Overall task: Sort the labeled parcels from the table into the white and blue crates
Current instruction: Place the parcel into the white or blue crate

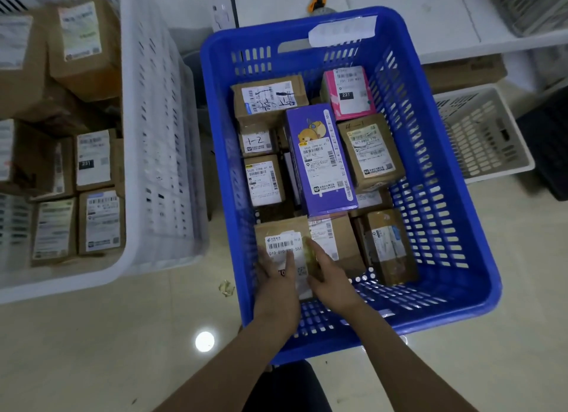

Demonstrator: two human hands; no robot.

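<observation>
Left hand point(276, 276), right hand point(327, 273) touching parcel point(284, 242), blue crate point(261, 32)

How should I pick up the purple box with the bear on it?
Probably from above, gripping its two long sides across the narrow width: the purple box lies flat, label up, on top of the other parcels in the blue crate.

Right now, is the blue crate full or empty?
Partly full: parcels cover most of the floor of the blue crate but lie well below its rim, and bare floor shows at the near end.
</observation>
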